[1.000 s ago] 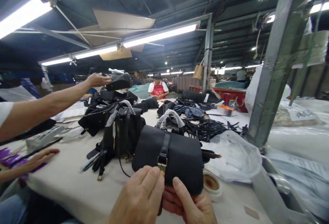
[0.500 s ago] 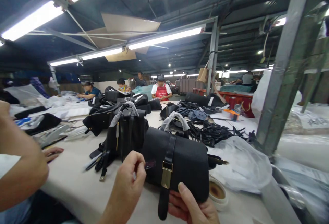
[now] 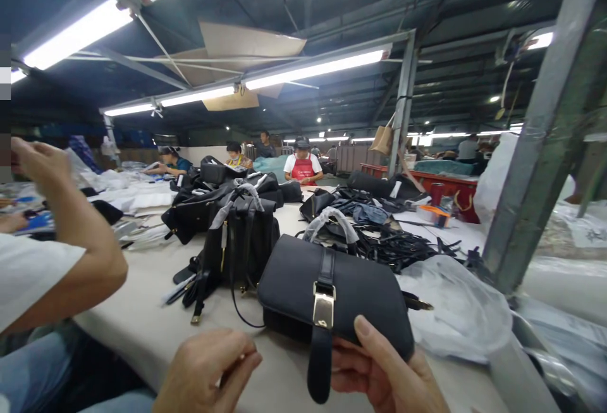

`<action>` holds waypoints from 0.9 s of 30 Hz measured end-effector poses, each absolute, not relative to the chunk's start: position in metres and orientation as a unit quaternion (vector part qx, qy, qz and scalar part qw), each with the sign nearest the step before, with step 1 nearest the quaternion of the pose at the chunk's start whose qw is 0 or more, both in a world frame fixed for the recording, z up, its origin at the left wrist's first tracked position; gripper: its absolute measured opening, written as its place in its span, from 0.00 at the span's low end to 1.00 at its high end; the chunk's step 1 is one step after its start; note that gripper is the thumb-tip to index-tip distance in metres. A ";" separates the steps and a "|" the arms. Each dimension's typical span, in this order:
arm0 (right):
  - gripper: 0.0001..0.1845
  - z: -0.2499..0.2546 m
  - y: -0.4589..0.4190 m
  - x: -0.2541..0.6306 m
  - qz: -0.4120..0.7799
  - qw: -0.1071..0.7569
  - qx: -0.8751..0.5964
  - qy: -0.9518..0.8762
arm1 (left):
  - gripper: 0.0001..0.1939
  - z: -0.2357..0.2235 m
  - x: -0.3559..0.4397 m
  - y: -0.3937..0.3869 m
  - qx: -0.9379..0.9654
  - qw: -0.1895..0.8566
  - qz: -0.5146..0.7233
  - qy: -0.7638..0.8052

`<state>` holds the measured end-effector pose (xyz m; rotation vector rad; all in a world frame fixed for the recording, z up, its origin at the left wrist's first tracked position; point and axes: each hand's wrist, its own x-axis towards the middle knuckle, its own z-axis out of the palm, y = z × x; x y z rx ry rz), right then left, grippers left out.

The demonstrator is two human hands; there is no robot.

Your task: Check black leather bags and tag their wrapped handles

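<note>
My right hand [image 3: 385, 376] grips the lower edge of a black flap handbag [image 3: 294, 280], thumb on the front, holding it tilted just above the table [image 3: 142, 327]. A gold buckle [image 3: 324, 305] sits on the bag's front strap [image 3: 319, 365], whose end hangs loose below. My left hand [image 3: 205, 372] is low at the bottom edge, left of the bag and off it, fingers pinched together on something too small to make out.
A black backpack [image 3: 241, 242] and more black bags stand behind. A heap of black straps [image 3: 398, 245] and a clear plastic bag [image 3: 455, 312] lie right, beside a slanted metal post [image 3: 535, 147]. A co-worker's bent arm [image 3: 61, 255] is at left; other people work farther back.
My left hand left the buckle, pinched something small off it and dropped down to the left. The bag's strap now hangs free. The co-worker's arm drew back and bent upward.
</note>
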<state>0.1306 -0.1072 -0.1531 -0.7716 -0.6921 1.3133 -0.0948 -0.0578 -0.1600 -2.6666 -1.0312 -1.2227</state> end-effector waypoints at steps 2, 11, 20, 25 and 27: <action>0.22 -0.137 -0.109 0.138 0.574 0.670 -0.332 -0.332 | 0.07 -0.151 -0.086 -0.057 -0.859 0.006 -0.403 -0.316; 0.26 -0.076 -0.097 0.169 0.521 0.649 -0.382 -0.402 | 0.21 -0.112 -0.021 -0.020 -0.879 -0.041 -0.407 -0.245; 0.30 -0.069 -0.076 0.186 0.414 0.562 -0.487 -0.524 | 0.08 -0.122 -0.007 0.008 -0.881 -0.120 -0.378 -0.256; 0.12 -0.082 -0.066 0.194 0.269 0.381 -0.523 -0.713 | 0.04 -0.120 -0.001 0.034 -0.771 -0.339 -0.480 -0.245; 0.10 -0.085 -0.054 0.199 0.247 0.333 -0.535 -0.736 | 0.08 -0.120 0.002 0.045 -0.747 -0.365 -0.499 -0.246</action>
